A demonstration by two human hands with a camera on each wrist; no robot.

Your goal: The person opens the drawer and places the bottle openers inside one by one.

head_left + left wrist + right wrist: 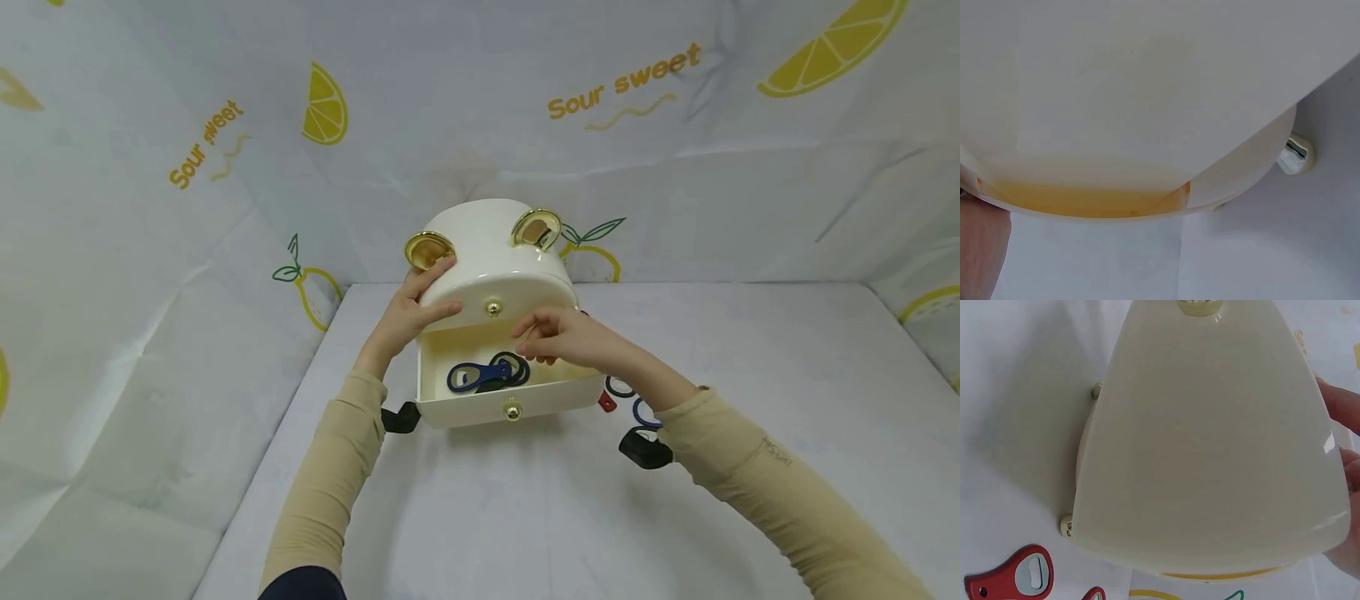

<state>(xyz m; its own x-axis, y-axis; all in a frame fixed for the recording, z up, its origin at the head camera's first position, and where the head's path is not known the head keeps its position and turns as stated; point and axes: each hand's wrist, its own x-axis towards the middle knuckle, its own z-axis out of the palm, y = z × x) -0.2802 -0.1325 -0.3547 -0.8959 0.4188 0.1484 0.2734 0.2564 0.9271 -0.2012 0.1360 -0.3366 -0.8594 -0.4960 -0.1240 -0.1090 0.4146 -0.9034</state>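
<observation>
Fingers, L hand (pixel 408 312): gripping left shoulder of white storage box (pixel 487 242); thumb along box's upper front, forefinger on its top by L gold ear (pixel 429 249); other fingers mostly hidden. Fingers, R hand (pixel 566 339): loosely bent, small gap thumb to forefinger, nothing seen held; over right part of box's lower drawer (pixel 465 413).

1 x storage box, upright on tabletop (pixel 480 517), rounded top w/ L gold ear & R gold ear (pixel 537 229); gold upper knob (pixel 492 308) on its front; gold feet (pixel 1067 525) under.

1 x lower drawer, pulled out at box's front, gold drawer knob (pixel 512 412) approx. centred.

Box's drawer, contents: blue bottle opener (pixel 465 377), left of ctr., overlapping dark-rimmed opener (pixel 516 367); exact qty. unclear.

Tabletop, right of box: red bottle opener (pixel 1009 575); 2nd red piece (pixel 1094 594), nearer box, cut by frame edge; dark-green ring-shaped item (pixel 621 394); blue ring-shaped item (pixel 647 423), partly behind tan R sleeve (pixel 757 471).

Behind box: white cloth (pixel 450 108), lemon motifs, "Sour sweet" lettering.
</observation>
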